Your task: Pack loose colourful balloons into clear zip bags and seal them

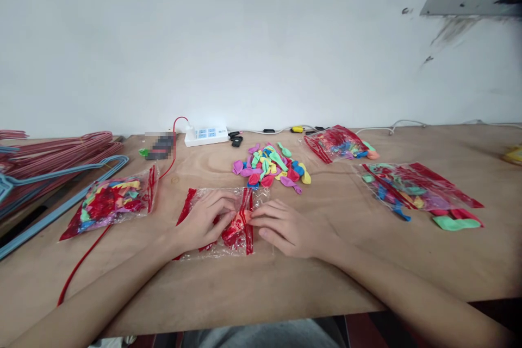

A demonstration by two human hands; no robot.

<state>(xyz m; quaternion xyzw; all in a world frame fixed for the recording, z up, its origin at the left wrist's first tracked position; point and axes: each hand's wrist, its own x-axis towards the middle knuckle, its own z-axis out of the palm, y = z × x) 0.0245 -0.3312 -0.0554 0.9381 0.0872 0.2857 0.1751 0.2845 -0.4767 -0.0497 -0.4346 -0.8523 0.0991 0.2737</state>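
A clear plastic bag (215,248) with red bands lies flat near the table's front, its banded end to the right. My left hand (206,220) rests on the bag, fingers curled over it, with red balloons (232,235) beside the thumb. At the bag's right end, my right hand (285,228) has its fingertips on an orange balloon (243,217) at the red band. The right fingers are bent and close together. Just behind the bag sits a loose pile of colourful balloons (271,166).
Filled balloon bags lie at the left (112,201), back right (336,144) and right (420,187), the right one with balloons spilling out. A white power strip (206,135), a red cable (84,261) and hangers (61,174) are also on the wooden table (318,288).
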